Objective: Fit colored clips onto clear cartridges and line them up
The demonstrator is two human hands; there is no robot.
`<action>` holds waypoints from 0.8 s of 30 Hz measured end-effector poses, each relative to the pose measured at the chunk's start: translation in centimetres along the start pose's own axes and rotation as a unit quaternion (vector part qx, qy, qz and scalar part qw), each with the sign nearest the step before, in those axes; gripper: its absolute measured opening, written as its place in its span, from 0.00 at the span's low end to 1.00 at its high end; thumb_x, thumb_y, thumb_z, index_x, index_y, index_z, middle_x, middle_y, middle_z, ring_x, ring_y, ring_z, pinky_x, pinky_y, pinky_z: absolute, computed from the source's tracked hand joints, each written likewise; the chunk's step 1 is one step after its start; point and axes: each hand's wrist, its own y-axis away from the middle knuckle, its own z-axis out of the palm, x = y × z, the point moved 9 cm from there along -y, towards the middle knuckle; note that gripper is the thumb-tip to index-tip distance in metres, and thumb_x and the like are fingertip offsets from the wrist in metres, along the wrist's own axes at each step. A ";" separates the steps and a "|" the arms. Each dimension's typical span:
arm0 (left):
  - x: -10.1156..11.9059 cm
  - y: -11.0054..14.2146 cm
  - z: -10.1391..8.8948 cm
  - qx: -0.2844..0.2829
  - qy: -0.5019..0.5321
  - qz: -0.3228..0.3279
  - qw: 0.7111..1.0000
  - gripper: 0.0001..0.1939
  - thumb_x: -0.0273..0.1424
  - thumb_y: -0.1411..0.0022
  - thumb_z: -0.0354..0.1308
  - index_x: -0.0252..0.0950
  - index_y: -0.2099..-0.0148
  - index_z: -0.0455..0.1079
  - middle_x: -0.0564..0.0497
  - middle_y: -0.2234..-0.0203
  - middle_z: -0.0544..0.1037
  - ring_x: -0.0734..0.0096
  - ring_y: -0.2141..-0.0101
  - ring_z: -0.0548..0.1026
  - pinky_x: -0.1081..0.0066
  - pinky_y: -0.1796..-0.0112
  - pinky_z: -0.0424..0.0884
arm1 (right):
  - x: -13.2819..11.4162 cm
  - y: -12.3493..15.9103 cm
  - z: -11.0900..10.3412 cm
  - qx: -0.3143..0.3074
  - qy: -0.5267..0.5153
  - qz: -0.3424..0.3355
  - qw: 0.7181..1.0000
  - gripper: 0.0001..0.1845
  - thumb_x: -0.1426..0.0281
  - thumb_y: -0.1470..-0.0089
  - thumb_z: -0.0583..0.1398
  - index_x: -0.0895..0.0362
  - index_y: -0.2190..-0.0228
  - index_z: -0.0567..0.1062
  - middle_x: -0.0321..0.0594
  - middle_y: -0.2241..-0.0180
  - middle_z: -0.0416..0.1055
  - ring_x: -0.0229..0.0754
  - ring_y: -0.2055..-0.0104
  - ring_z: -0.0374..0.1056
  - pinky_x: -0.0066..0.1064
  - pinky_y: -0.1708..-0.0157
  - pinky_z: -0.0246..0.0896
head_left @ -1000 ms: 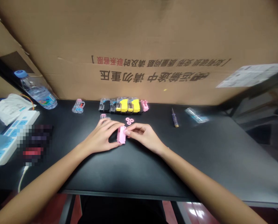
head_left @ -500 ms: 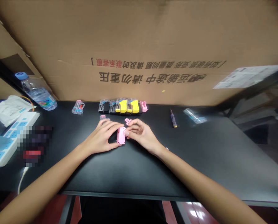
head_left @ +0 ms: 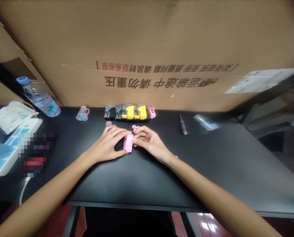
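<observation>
My left hand grips a small pink plastic housing between thumb and fingers, just above the black table. On its right side, my right hand is closed in a pinch, thumb and fingertips around a small pink ring against the housing; the ring is partly hidden by the thumb. Beyond the fingertips lie several loose pink rings. Behind my left hand a clear plastic piece with a pink end is half covered.
At the back stand a row of clear, black and yellow plastic assemblies and a pink part. A clear piece, water bottle and power strip are leftward. A screwdriver and plastic packet lie right.
Almost nothing differs. The pink housing is tilted very slightly, and both hands keep their places on it.
</observation>
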 end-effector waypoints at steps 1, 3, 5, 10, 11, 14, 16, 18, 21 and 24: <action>-0.1 0.0 -0.1 0.003 0.003 -0.003 1.000 0.31 0.42 0.32 0.68 0.39 0.32 0.66 0.40 0.39 0.77 0.50 0.40 0.74 0.49 0.36 0.61 | -0.3 0.1 0.0 -0.004 0.015 -0.011 1.000 0.22 0.58 0.49 0.76 0.52 0.61 0.73 0.34 0.68 0.77 0.41 0.67 0.76 0.39 0.60 0.77; -0.3 -0.1 -0.3 0.014 0.012 -0.014 1.000 0.32 0.44 0.33 0.69 0.40 0.33 0.66 0.41 0.39 0.77 0.49 0.40 0.74 0.49 0.37 0.62 | -1.4 0.4 0.0 -0.005 0.075 -0.061 0.995 0.15 0.58 0.41 0.71 0.52 0.60 0.76 0.37 0.65 0.77 0.42 0.65 0.76 0.41 0.59 0.78; -0.5 0.0 -0.5 0.026 0.026 -0.029 0.999 0.34 0.46 0.35 0.71 0.40 0.33 0.66 0.41 0.39 0.78 0.48 0.40 0.74 0.49 0.37 0.63 | -3.1 1.0 0.2 -0.007 0.175 -0.147 0.974 0.08 0.61 0.34 0.65 0.52 0.57 0.78 0.42 0.59 0.77 0.43 0.62 0.76 0.42 0.57 0.78; -1.1 0.2 -0.8 0.050 0.100 -0.063 0.992 0.34 0.48 0.39 0.73 0.41 0.37 0.70 0.45 0.43 0.81 0.51 0.45 0.76 0.51 0.39 0.67 | -5.6 3.1 1.7 -0.041 0.326 -0.314 0.891 0.12 0.69 0.31 0.62 0.49 0.47 0.78 0.46 0.47 0.74 0.44 0.57 0.76 0.40 0.57 0.78; -1.1 0.2 -0.7 0.049 0.115 -0.063 0.990 0.31 0.48 0.37 0.71 0.41 0.38 0.71 0.45 0.44 0.81 0.52 0.46 0.77 0.51 0.40 0.68 | -5.8 3.3 1.8 -0.041 0.335 -0.325 0.883 0.13 0.69 0.31 0.62 0.48 0.46 0.78 0.46 0.48 0.75 0.45 0.55 0.76 0.40 0.57 0.78; -0.9 0.3 -0.6 0.038 0.129 -0.053 0.990 0.22 0.47 0.30 0.64 0.41 0.41 0.74 0.46 0.46 0.82 0.52 0.45 0.77 0.50 0.39 0.66 | -6.0 3.4 2.0 -0.025 0.356 -0.332 0.873 0.13 0.68 0.32 0.65 0.49 0.47 0.78 0.45 0.52 0.77 0.46 0.56 0.76 0.40 0.57 0.77; -0.8 0.3 -0.8 0.040 0.106 -0.055 0.992 0.25 0.46 0.30 0.64 0.41 0.37 0.71 0.44 0.44 0.81 0.50 0.42 0.75 0.48 0.37 0.64 | -5.9 3.2 1.9 -0.005 0.355 -0.316 0.880 0.11 0.66 0.34 0.67 0.51 0.51 0.79 0.43 0.57 0.78 0.45 0.60 0.76 0.40 0.58 0.76; -0.7 0.4 -1.2 0.054 0.077 -0.055 0.994 0.36 0.45 0.33 0.68 0.41 0.30 0.63 0.42 0.40 0.78 0.48 0.39 0.73 0.47 0.36 0.64 | -5.5 2.8 1.5 0.010 0.337 -0.281 0.898 0.07 0.64 0.36 0.68 0.53 0.57 0.80 0.41 0.61 0.79 0.44 0.63 0.75 0.39 0.60 0.75; 0.1 0.3 -1.5 0.063 0.044 -0.020 0.997 0.41 0.41 0.34 0.70 0.43 0.25 0.57 0.40 0.34 0.74 0.49 0.36 0.72 0.49 0.35 0.64 | -4.4 2.1 1.2 0.014 0.305 -0.215 0.928 0.08 0.62 0.35 0.67 0.54 0.62 0.81 0.40 0.64 0.79 0.44 0.66 0.75 0.38 0.62 0.73; 0.5 0.2 -1.4 0.058 0.026 0.010 0.998 0.33 0.40 0.31 0.68 0.43 0.29 0.63 0.41 0.35 0.74 0.50 0.36 0.72 0.50 0.35 0.63 | -3.6 1.7 1.3 0.001 0.294 -0.176 0.940 0.10 0.60 0.35 0.66 0.54 0.63 0.82 0.41 0.64 0.81 0.44 0.65 0.74 0.39 0.61 0.72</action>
